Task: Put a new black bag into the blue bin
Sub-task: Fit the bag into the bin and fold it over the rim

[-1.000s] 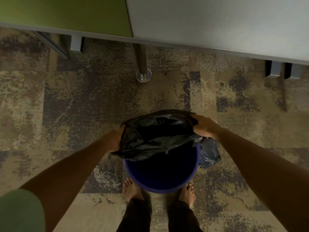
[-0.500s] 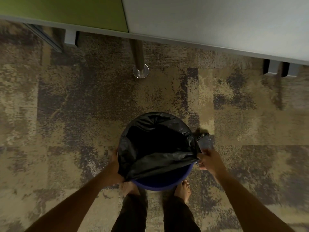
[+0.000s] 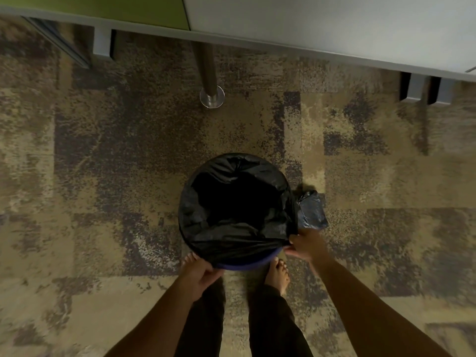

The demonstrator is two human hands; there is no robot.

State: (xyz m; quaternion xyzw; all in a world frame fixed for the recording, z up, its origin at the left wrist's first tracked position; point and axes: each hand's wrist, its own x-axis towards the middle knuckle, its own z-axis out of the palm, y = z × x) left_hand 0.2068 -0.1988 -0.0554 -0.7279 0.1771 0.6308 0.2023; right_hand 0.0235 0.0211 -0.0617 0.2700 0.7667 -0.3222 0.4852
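Observation:
A round blue bin stands on the carpet just in front of my bare feet. A black bag lies open inside it, its edge folded over most of the rim; only a thin blue arc shows at the near side. My left hand grips the bag's edge at the near-left rim. At the near-right rim, my right hand pinches the bag's edge, which is stretched taut between both hands.
A small folded piece of black plastic lies on the carpet against the bin's right side. A metal desk leg with a round foot stands beyond the bin, under a desk. Grey panel feet stand at the far right.
Both hands have slid along the rim from the far side toward me, pulling the bag's edge down over the bin. The blue rim is now almost covered.

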